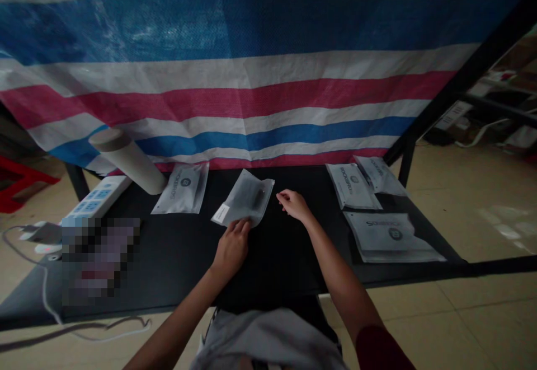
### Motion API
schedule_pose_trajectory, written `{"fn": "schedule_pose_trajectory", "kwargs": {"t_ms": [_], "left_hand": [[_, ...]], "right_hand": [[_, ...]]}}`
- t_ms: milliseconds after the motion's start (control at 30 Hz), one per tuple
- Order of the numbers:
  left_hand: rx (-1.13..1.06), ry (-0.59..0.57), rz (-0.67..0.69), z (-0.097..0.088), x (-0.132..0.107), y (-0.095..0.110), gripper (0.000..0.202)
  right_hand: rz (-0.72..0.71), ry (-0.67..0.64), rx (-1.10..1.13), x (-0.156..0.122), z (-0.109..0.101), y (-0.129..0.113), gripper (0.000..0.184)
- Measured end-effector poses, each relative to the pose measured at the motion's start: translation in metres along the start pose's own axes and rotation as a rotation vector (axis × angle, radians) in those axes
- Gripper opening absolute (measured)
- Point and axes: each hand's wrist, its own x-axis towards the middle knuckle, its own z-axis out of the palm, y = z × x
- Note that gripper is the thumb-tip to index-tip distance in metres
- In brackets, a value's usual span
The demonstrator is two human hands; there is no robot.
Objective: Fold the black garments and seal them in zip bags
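A frosted plastic bag (243,196) lies at an angle in the middle of the black table, with a white label near its lower left corner and a dark shape showing inside. My left hand (231,247) has its fingers closed on the bag's near edge; the thumb is hidden. Just right of the bag, apart from it, my right hand (294,204) is curled with fingertips pressed together, and nothing shows in them.
Left of centre lies another printed frosted bag (182,188), beside a leaning pale bottle (130,160) and a power strip (98,196). On the right are more bags (354,186), (392,238). A striped tarp (251,98) hangs behind the black table (180,275).
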Motion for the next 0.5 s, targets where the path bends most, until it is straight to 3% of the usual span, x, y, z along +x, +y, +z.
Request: {"fn": "schedule_pose_trajectory", "kwargs": {"t_ms": [133, 233, 333, 400, 433, 500], "left_hand": [[0.099, 0.075, -0.089, 0.003, 0.008, -0.035, 0.046], [0.154, 0.074, -0.181, 0.001, 0.019, -0.052, 0.059], [0.198, 0.072, -0.223, -0.001, 0.027, -0.061, 0.061], [0.222, 0.075, -0.229, 0.001, 0.028, -0.063, 0.064], [0.230, 0.081, -0.229, 0.002, 0.028, -0.063, 0.065], [0.236, 0.091, -0.226, 0.005, 0.027, -0.064, 0.066]], "right_hand": [[-0.042, -0.022, -0.034, -0.007, 0.000, -0.008, 0.022], [-0.155, 0.029, -0.028, -0.030, -0.013, -0.019, 0.022], [-0.265, 0.306, -0.125, -0.073, -0.050, -0.022, 0.028], [-0.276, 0.621, -0.341, -0.107, -0.088, -0.010, 0.034], [-0.229, 0.772, -0.473, -0.124, -0.109, 0.000, 0.038], [-0.040, 0.935, -0.706, -0.154, -0.148, 0.027, 0.048]]}}
